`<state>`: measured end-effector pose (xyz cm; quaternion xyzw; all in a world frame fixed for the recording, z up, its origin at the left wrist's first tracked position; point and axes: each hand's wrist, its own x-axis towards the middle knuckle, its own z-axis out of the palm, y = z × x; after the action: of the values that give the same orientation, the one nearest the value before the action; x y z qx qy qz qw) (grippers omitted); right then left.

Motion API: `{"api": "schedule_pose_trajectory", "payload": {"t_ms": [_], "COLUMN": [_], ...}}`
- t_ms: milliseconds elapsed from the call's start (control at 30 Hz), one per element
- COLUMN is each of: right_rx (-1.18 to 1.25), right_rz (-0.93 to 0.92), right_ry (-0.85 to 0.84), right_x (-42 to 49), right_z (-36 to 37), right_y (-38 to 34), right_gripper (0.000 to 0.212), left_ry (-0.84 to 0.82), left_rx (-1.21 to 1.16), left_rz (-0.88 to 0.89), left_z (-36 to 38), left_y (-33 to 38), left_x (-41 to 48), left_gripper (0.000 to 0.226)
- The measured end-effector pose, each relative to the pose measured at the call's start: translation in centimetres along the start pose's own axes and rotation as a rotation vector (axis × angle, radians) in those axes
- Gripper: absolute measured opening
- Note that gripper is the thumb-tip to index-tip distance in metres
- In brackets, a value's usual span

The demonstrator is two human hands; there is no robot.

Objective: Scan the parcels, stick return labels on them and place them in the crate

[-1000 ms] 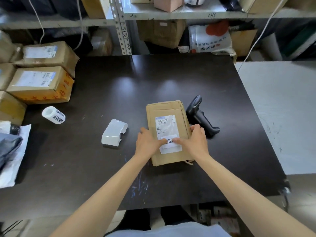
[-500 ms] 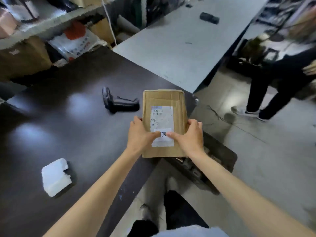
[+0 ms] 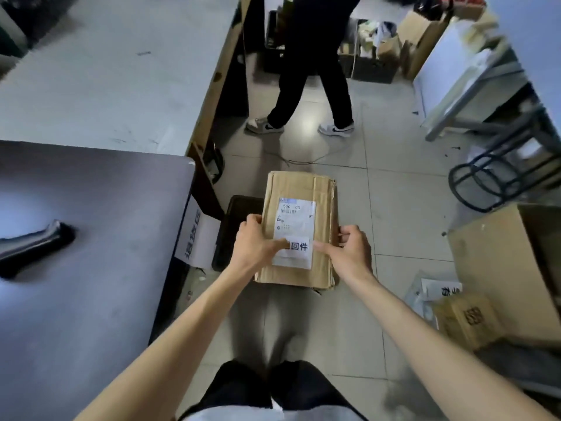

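Note:
A flat brown cardboard parcel [image 3: 299,208] hangs in the air over the tiled floor, right of the dark table. It carries a white shipping label and, below it, a white return label [image 3: 299,247] with black characters. My left hand [image 3: 256,246] grips the parcel's left edge, thumb on the return label. My right hand [image 3: 349,249] grips its right edge, thumb also on the label. Under the parcel's left side stands a black crate [image 3: 235,226], mostly hidden. The black scanner [image 3: 33,249] lies on the table at far left.
The dark table [image 3: 91,299] has a white paper sign [image 3: 195,240] hanging from its right edge. A person in black trousers [image 3: 312,74] stands on the floor ahead. Open cardboard boxes [image 3: 513,268] sit at right, beside a black wire stool [image 3: 498,177]. A grey table [image 3: 106,71] is beyond.
I have turned right and carried the parcel off the dark table, out over the floor above the black crate. Both hands keep hold. The scanner stays on the table.

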<state>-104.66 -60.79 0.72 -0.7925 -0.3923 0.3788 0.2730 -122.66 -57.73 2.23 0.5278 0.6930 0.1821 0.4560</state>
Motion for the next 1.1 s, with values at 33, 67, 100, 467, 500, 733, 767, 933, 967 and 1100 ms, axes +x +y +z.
{"api": "schedule_pose_trajectory", "payload": {"t_ms": [33, 67, 100, 467, 500, 733, 767, 933, 967, 1100], "right_rx": [0.003, 0.005, 0.001, -0.187, -0.214, -0.503, -0.555, -0.75, -0.776, -0.837], "right_rz": [0.028, 0.054, 0.079, 0.349, 0.368, 0.409, 0.391, 0.347, 0.349, 0.366], "right_ry": [-0.004, -0.007, -0.007, 0.008, 0.01, -0.036, -0.05, -0.083, -0.093, -0.099], "right_x": [0.9, 1.9, 2.8, 17.7, 19.2, 31.4, 33.2, 39.9, 40.6, 42.2], "right_z": [-0.2, -0.4, -0.4, 5.8, 6.9, 17.4, 19.1, 26.4, 27.5, 29.9], "right_y": [0.4, 0.7, 1.0, 4.3, 5.1, 14.6, 16.2, 23.9, 25.3, 29.7], "right_gripper": [0.057, 0.055, 0.054, 0.049, 0.05, 0.061, 0.063, 0.06, 0.059, 0.055], "left_ry": [-0.014, -0.025, -0.028, -0.206, -0.219, -0.359, -0.385, -0.46, -0.467, -0.498], "left_rx": [-0.015, -0.028, -0.033, 0.227, 0.294, 0.771, 0.821, 0.903, 0.912, 0.934], "left_rz": [-0.005, -0.014, -0.026, -0.075, -0.048, 0.173, 0.201, 0.209, 0.207, 0.203], "left_z": [0.7, 1.3, 1.7, 7.2, 8.0, 17.1, 18.6, 25.4, 26.4, 29.7], "left_y": [0.1, 0.1, 0.0, -2.9, -3.6, -12.1, -13.5, -20.1, -21.1, -24.6], "left_x": [0.9, 1.7, 2.6, 19.7, 21.5, 32.8, 34.0, 39.1, 39.8, 41.5], "left_gripper": [0.069, 0.065, 0.06, 0.048, 0.045, 0.032, 0.031, 0.038, 0.039, 0.037]}}
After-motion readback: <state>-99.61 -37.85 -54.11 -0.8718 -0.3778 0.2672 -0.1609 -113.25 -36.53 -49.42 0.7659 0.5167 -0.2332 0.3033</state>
